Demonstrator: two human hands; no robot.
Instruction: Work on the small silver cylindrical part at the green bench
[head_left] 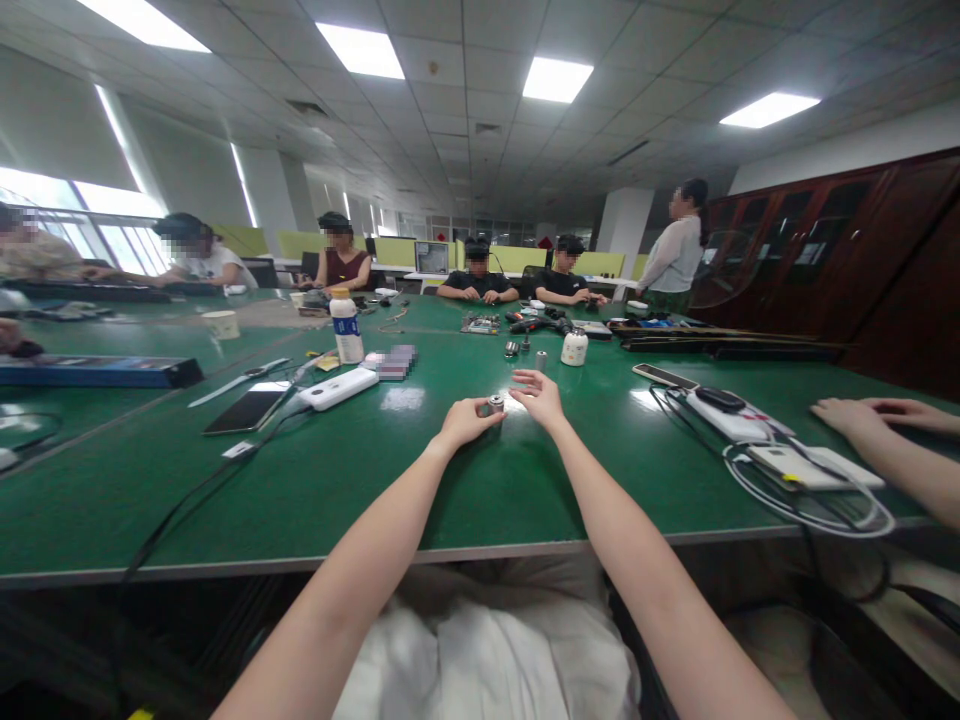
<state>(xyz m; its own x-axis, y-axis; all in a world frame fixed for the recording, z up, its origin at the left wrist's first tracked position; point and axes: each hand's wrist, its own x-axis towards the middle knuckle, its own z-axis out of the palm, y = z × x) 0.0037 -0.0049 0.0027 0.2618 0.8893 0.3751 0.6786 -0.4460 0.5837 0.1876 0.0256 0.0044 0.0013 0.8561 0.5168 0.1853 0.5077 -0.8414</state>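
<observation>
Between the thumb and fingers of my left hand (466, 424) is a small silvery metal cylinder (496, 403), upright at the green table (375, 480). Just right of it, my right hand (538, 397) has its fingers spread and holds nothing that I can see. Beyond my right fingertips stands another small metal cylinder (541, 359). A few small dark and metal parts (512, 349) lie to its left, farther off. A white patterned jar (574, 347) stands behind and to the right.
On the left are a bottle (346, 328), a white power bank (339, 389) with a cable, and a phone (247, 408). A white power strip (739, 413) and cables lie right, near another person's hands (862, 415). Several people sit around the table.
</observation>
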